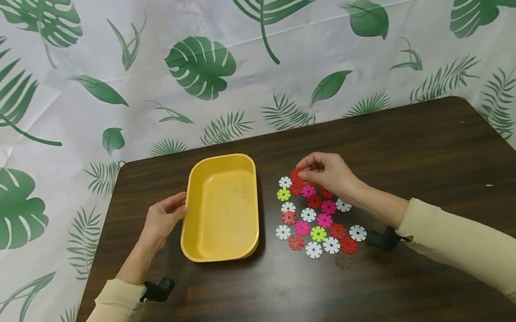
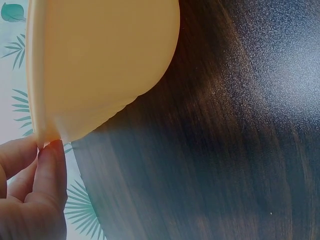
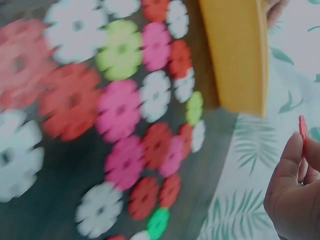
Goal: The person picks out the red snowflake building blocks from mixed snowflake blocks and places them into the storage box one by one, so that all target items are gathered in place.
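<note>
Red snowflake disc is pinched between the fingertips of the right hand just above the far end of the disc cluster, right of the yellow tray. The tray's left rim is gripped by the curled fingers of the left hand. Tray and discs are borne by a dark wooden table.

**Three cameras, one tabletop**

The head camera looks forward and down from above the person's seat, taking in the whole dark table, the yellow tray and the leaf-print backdrop behind. The left wrist camera sits low and very near the tray's outer wall, facing along the tabletop. The right wrist camera, close and blurred, looks across the scattered discs toward the tray's side. All three views share the tray and table.
</note>
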A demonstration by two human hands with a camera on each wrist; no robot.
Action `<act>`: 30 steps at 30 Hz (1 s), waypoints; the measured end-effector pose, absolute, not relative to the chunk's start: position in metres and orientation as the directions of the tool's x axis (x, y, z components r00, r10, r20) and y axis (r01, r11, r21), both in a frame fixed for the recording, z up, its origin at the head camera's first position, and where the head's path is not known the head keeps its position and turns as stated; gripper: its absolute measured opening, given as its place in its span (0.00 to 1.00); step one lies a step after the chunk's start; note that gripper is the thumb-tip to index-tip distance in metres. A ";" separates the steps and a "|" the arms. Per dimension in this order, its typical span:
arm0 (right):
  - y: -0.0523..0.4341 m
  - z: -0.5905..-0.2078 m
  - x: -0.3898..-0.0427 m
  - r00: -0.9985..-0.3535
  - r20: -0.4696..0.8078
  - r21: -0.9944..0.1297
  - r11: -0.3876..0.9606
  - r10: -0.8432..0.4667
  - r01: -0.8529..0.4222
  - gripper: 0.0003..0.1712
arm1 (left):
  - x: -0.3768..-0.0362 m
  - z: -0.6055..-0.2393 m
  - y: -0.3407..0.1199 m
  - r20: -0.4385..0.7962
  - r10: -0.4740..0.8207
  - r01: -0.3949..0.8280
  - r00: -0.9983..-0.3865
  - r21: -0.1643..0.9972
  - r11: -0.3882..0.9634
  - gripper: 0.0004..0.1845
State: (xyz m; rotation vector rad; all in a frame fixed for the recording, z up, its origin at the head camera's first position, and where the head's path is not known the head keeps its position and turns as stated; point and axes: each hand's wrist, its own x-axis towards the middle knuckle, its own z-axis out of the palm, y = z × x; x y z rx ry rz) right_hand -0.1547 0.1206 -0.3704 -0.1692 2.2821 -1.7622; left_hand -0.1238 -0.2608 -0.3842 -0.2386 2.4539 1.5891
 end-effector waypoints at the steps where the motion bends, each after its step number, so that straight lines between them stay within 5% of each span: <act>1: 0.115 -0.369 -0.156 -0.961 -0.128 -0.967 0.248 -0.245 0.065 0.13 | -0.123 -0.384 -0.261 -0.262 -0.023 -0.248 -0.965 0.880 0.404 0.24; 20: -0.009 -0.353 -0.187 -0.956 -0.219 -0.973 -0.032 -0.196 0.229 0.11 | -0.124 -0.388 -0.264 -0.264 -0.019 -0.250 -0.964 0.883 0.398 0.25; 30: -0.062 -0.362 -0.195 -0.941 -0.307 -0.945 -0.074 -0.141 0.319 0.09 | -0.124 -0.387 -0.261 -0.249 -0.016 -0.236 -0.968 0.894 0.380 0.25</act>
